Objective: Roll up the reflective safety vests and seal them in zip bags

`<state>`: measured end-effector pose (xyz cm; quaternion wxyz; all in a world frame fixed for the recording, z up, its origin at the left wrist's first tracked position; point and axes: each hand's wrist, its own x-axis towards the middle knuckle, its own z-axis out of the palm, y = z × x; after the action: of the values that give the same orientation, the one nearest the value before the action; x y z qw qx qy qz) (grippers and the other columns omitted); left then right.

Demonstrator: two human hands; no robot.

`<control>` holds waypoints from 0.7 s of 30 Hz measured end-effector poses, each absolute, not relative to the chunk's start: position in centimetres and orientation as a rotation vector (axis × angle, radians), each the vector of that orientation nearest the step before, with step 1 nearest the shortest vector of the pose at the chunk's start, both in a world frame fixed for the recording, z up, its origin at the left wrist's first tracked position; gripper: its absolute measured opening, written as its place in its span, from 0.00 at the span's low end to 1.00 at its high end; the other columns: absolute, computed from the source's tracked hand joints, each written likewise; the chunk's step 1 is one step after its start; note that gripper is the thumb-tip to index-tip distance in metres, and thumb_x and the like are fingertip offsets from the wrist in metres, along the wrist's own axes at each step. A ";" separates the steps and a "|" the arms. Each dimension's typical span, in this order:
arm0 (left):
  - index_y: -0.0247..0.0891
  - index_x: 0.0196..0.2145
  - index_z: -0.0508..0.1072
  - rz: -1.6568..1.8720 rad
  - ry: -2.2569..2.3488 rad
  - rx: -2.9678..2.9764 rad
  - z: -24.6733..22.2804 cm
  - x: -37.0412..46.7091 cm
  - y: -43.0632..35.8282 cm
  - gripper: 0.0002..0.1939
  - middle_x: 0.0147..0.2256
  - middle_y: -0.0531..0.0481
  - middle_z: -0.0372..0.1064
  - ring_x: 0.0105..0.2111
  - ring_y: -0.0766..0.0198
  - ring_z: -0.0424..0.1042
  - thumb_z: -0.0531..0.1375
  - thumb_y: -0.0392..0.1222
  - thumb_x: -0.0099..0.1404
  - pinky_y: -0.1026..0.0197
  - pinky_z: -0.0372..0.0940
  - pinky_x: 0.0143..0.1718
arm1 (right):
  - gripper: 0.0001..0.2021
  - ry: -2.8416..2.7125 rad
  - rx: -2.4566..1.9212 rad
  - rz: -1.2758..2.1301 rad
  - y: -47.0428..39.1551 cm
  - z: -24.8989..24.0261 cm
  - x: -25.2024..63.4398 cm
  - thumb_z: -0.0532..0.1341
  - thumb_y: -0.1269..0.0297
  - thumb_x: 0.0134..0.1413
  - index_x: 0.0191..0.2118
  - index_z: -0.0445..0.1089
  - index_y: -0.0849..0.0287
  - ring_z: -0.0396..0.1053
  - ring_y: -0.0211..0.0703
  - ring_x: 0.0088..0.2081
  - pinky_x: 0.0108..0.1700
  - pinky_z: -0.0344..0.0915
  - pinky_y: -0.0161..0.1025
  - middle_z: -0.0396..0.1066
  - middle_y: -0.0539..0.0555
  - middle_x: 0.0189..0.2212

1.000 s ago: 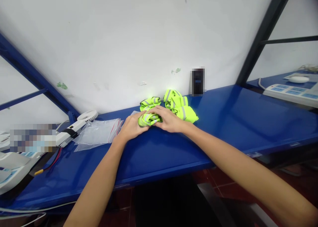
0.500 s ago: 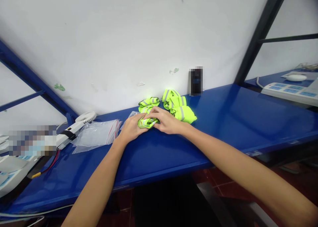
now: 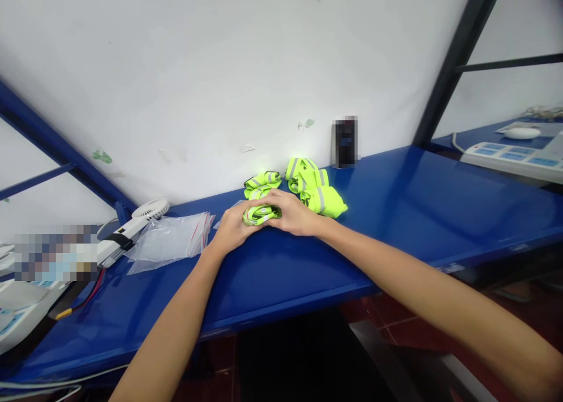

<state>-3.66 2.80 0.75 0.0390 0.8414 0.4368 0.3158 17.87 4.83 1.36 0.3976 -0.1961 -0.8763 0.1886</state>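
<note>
High-visibility fabric roll (image 3: 262, 215), yellow-green with grey reflective stripes, lies at the centre of the frame, grasped from both sides by the left hand (image 3: 234, 226) and right hand (image 3: 295, 214), fingers curled round it. Just behind and right of the hands are more striped rolls (image 3: 323, 201). Left of centre, clear zip bags (image 3: 169, 240) with red seal lines lie near a white fan (image 3: 152, 208). A dark, pixelated object (image 3: 345, 144) stands against the wall (image 3: 197, 67), right of centre. The blue table (image 3: 285, 267) spans the frame.
</note>
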 end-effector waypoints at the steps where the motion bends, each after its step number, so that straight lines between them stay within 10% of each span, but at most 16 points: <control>1: 0.40 0.52 0.71 0.969 1.327 2.559 0.8 -3.7 2.8 0.25 0.47 0.45 0.76 0.45 0.54 0.75 0.63 0.55 0.62 0.54 0.67 0.49 | 0.23 -2.215 -0.487 0.475 4.8 1.5 17.9 0.64 0.77 0.51 0.54 0.70 0.57 0.68 0.47 0.47 0.52 0.65 0.46 0.69 0.57 0.45; 21: 0.38 0.56 0.68 1.085 1.319 2.633 0.2 -3.9 3.2 0.32 0.53 0.42 0.73 0.51 0.52 0.73 0.67 0.54 0.58 0.53 0.66 0.53 | 0.12 -2.205 -0.492 0.461 4.9 1.2 17.7 0.64 0.76 0.53 0.44 0.75 0.59 0.69 0.48 0.48 0.54 0.66 0.48 0.67 0.59 0.47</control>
<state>-3.92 3.18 0.16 0.0013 0.8389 0.4203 0.3457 17.68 4.90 1.17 0.4058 -0.1949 -0.8740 0.1827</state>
